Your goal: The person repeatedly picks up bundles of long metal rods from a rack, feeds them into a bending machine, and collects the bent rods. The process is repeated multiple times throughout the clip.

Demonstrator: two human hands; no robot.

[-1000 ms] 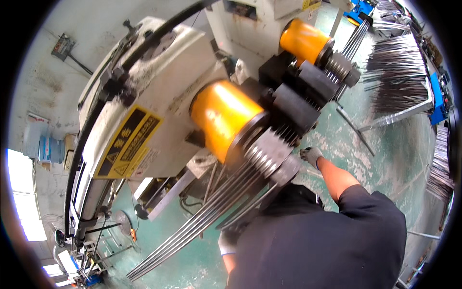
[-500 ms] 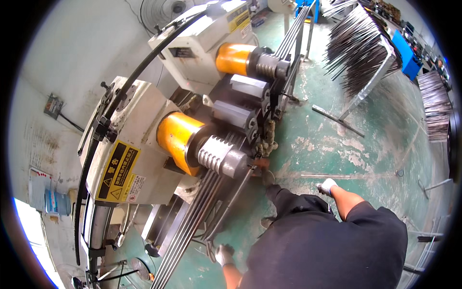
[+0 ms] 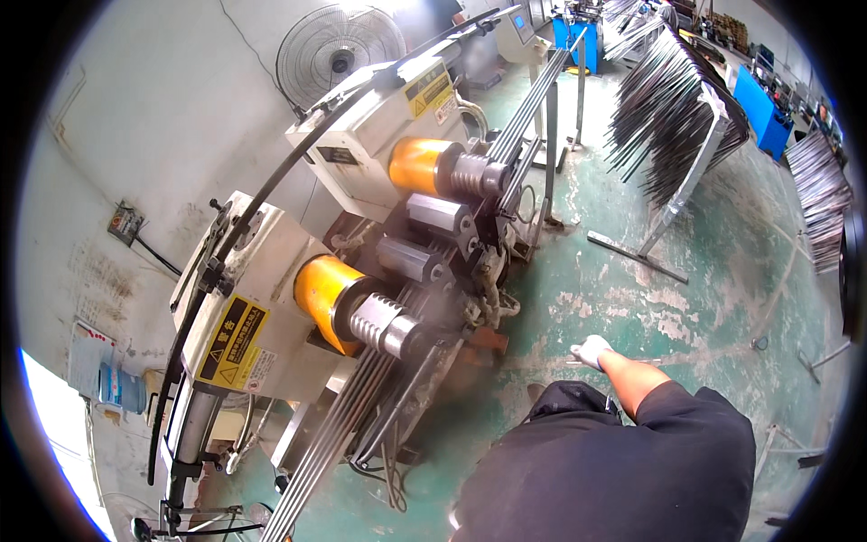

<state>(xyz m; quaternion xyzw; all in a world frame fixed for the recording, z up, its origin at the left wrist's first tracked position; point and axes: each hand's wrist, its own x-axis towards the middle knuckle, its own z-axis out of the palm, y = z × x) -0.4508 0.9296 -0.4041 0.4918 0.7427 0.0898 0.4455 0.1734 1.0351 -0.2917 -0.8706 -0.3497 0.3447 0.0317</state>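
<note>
My right hand (image 3: 591, 351), in a pale glove, reaches forward over the floor at the centre right. Its fingers look loosely stretched, and I see nothing in them. Only a pale sliver of what seems to be my left hand (image 3: 453, 518) shows beside my dark shirt at the lower edge; its fingers are hidden. To the left stands a white machine (image 3: 262, 271) with orange-collared grooved rollers (image 3: 384, 323). Several long metal rods (image 3: 330, 434) run beneath the nearer roller toward the lower left. Neither hand visibly touches the machine or the rods.
A rack (image 3: 695, 154) loaded with many thin dark rods stands at the far right, its metal foot (image 3: 637, 257) on the worn green floor (image 3: 623, 307). A round fan (image 3: 339, 59) is by the far wall. Blue equipment (image 3: 763, 108) stands farther back.
The view has shifted, bringing more of the fan into sight and lowering the machine in the picture. My right hand now extends farther forward and left. My left hand has almost dropped out of view.
</note>
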